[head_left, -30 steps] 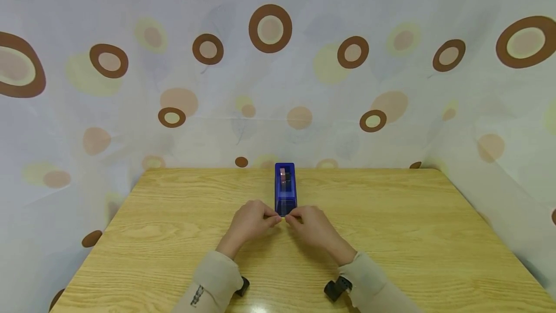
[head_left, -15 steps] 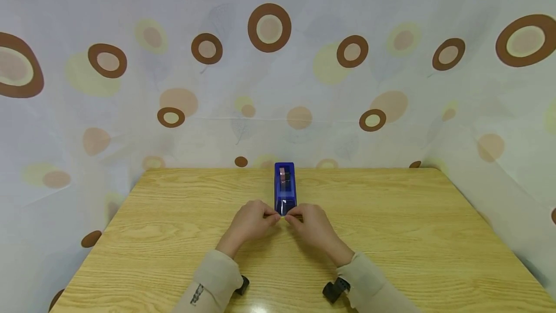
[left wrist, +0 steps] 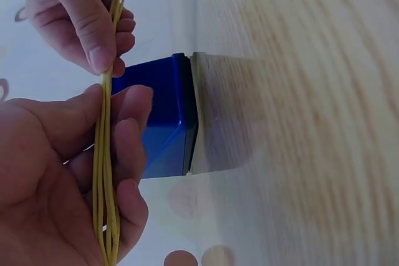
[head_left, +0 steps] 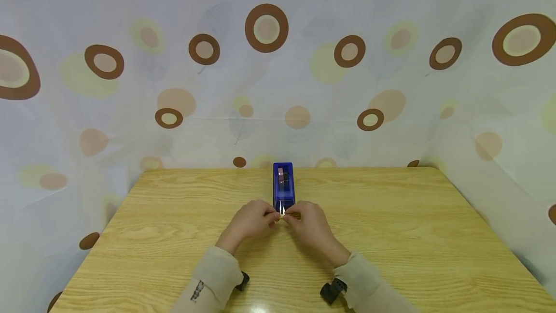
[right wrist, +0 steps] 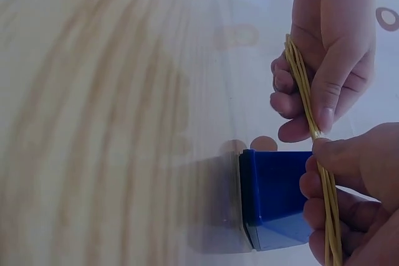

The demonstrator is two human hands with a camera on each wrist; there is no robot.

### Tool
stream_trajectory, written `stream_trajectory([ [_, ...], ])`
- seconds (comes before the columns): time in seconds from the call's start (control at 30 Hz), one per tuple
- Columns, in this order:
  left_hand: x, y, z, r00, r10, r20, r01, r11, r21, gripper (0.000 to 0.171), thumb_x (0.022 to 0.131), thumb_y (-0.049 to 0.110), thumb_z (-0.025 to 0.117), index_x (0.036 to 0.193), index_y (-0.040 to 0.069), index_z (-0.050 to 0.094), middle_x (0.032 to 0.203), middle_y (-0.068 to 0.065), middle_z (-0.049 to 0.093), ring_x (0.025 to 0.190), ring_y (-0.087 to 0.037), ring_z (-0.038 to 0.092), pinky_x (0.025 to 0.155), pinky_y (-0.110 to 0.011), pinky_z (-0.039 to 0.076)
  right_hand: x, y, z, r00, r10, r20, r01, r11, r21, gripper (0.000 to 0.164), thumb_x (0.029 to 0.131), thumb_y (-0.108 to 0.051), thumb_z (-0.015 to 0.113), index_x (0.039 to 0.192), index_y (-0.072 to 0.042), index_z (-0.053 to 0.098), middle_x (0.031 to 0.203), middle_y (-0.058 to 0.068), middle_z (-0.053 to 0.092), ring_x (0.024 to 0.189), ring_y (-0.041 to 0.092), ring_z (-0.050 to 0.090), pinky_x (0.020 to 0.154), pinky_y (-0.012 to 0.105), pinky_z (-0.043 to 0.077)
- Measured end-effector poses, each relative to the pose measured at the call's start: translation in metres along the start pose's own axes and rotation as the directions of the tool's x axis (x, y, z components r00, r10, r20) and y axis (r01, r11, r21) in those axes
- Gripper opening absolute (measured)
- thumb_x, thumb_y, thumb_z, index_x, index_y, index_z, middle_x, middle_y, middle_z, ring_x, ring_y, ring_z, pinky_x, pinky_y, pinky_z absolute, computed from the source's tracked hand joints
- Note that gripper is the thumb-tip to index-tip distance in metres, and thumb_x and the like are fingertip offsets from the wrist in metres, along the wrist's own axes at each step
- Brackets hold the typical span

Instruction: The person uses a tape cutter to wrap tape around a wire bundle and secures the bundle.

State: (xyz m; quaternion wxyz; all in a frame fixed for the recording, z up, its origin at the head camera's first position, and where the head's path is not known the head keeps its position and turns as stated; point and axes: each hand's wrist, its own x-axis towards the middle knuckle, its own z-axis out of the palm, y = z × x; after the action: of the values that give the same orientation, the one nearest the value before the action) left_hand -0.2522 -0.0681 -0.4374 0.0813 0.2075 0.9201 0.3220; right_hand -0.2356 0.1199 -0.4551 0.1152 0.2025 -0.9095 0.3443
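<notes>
My left hand (head_left: 252,220) and right hand (head_left: 310,226) meet fingertip to fingertip at the near end of a blue tape dispenser (head_left: 275,192). Between thumb and fingers, both pinch one bundle of thin yellow rubber bands (left wrist: 103,166), held lengthwise across the two hands. In the right wrist view the rubber bands (right wrist: 302,82) run past the fingers at both ends. A shiny clear strip of tape (head_left: 283,207) shows at the dispenser's front, between the fingertips; whether it sticks to the bundle is hard to see. A tape roll (head_left: 280,174) sits inside the dispenser.
The dispenser stands near the back of a wood-grain table (head_left: 391,226). Behind it and along both sides hangs a pale cloth (head_left: 269,81) printed with circles. Each wrist carries a black strap; the right one (head_left: 333,291) shows more fully.
The yellow bundle now shows beside the right fingers, where it was barely visible before. The tape strip near the fingertips catches more light. Both hands stay nearly in place; the head view shifts slightly.
</notes>
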Motion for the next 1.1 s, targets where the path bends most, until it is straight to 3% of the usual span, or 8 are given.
stream_trajectory([
  [0.4, -0.002, 0.003, 0.001, 0.992, 0.065, -0.104, -0.059, 0.996, 0.062, 0.018, 0.096, 0.019, 0.067, 0.086, 0.010, 0.079, 0.071, 0.006, 0.067, 0.061, -0.008, 0.055, 0.061, -0.028, 0.048, -0.001, -0.005, -0.005, 0.998, 0.039, 0.052, -0.039, 0.999, -0.002, 0.008, 0.094, -0.011, 0.069, 0.092, -0.009, 0.077, 0.085, -0.002, 0.067, 0.078, 0.014, 0.063, 0.070, 0.033, 0.053],
  [0.53, -0.001, 0.004, 0.001, 0.988, 0.076, -0.136, -0.064, 0.994, 0.091, 0.016, 0.095, 0.020, 0.069, 0.087, 0.012, 0.080, 0.071, 0.010, 0.066, 0.064, -0.007, 0.058, 0.061, -0.027, 0.050, 0.000, -0.006, -0.009, 0.996, 0.024, 0.082, -0.022, 0.999, -0.023, 0.014, 0.097, -0.010, 0.064, 0.090, -0.007, 0.075, 0.082, -0.001, 0.066, 0.072, 0.012, 0.060, 0.067, 0.032, 0.051],
  [0.77, -0.001, 0.005, 0.001, 0.984, 0.078, -0.160, -0.057, 0.990, 0.132, 0.013, 0.093, 0.021, 0.070, 0.090, 0.015, 0.081, 0.078, 0.007, 0.071, 0.070, -0.009, 0.065, 0.065, -0.030, 0.053, 0.002, -0.006, -0.013, 0.984, 0.009, 0.178, -0.005, 1.000, -0.024, 0.024, 0.100, -0.007, 0.056, 0.079, -0.005, 0.067, 0.063, -0.005, 0.051, 0.056, 0.010, 0.043, 0.056, 0.028, 0.038],
  [0.93, -0.001, 0.004, 0.002, 0.984, 0.073, -0.165, -0.052, 0.991, 0.127, 0.012, 0.093, 0.020, 0.071, 0.091, 0.014, 0.082, 0.083, 0.004, 0.073, 0.071, -0.010, 0.066, 0.064, -0.029, 0.053, 0.000, -0.004, -0.010, 0.990, -0.005, 0.139, 0.008, 1.000, -0.015, 0.017, 0.098, -0.006, 0.061, 0.087, -0.005, 0.073, 0.079, 0.000, 0.068, 0.067, 0.010, 0.058, 0.062, 0.030, 0.049],
  [1.1, -0.002, 0.005, 0.002, 0.983, 0.066, -0.170, -0.048, 0.993, 0.105, 0.011, 0.092, 0.019, 0.072, 0.092, 0.014, 0.082, 0.087, 0.002, 0.074, 0.073, -0.011, 0.067, 0.064, -0.029, 0.053, 0.000, -0.003, -0.007, 0.998, -0.003, 0.069, 0.007, 0.999, -0.050, 0.011, 0.095, -0.008, 0.067, 0.091, -0.008, 0.077, 0.085, 0.001, 0.071, 0.073, 0.014, 0.064, 0.066, 0.032, 0.053],
])
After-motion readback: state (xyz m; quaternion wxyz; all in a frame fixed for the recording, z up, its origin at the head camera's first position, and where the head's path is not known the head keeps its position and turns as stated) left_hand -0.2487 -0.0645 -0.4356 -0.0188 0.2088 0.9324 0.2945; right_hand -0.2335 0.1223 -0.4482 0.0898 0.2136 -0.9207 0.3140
